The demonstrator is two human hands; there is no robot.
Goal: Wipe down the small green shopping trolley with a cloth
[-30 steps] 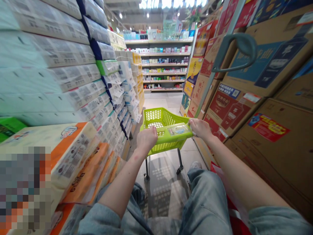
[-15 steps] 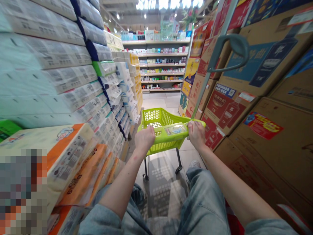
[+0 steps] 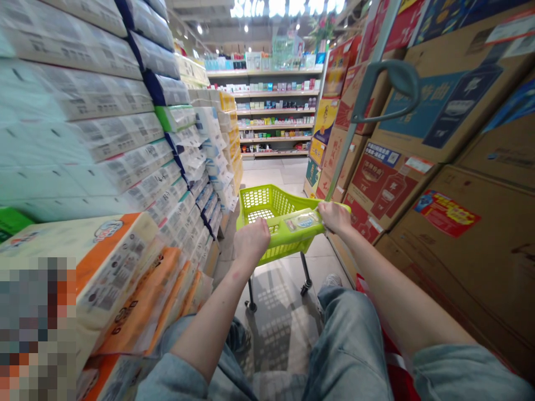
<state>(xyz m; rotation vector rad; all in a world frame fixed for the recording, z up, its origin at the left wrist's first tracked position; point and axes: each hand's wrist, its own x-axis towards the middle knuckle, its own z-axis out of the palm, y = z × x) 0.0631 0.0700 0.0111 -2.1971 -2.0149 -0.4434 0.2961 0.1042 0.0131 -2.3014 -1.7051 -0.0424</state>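
A lime-green shopping cart (image 3: 271,203) stands in the aisle in front of me, with its basket apparently empty. My left hand (image 3: 251,239) is closed round the left end of the cart's handle bar. My right hand (image 3: 333,215) grips the right end of the same bar. A clear label plate (image 3: 301,221) sits on the handle between my hands. My knees in light jeans (image 3: 351,340) show below.
Stacked packs of tissue paper (image 3: 104,145) wall the left side. Stacked cardboard boxes (image 3: 451,167) line the right, with a grey trolley handle (image 3: 388,89) leaning against them. A shelf of goods (image 3: 276,111) crosses the far end. Tiled floor (image 3: 276,172) runs ahead.
The cart and my hands have shifted a little to the left and then slightly back; both hands have kept their grip on the handle.
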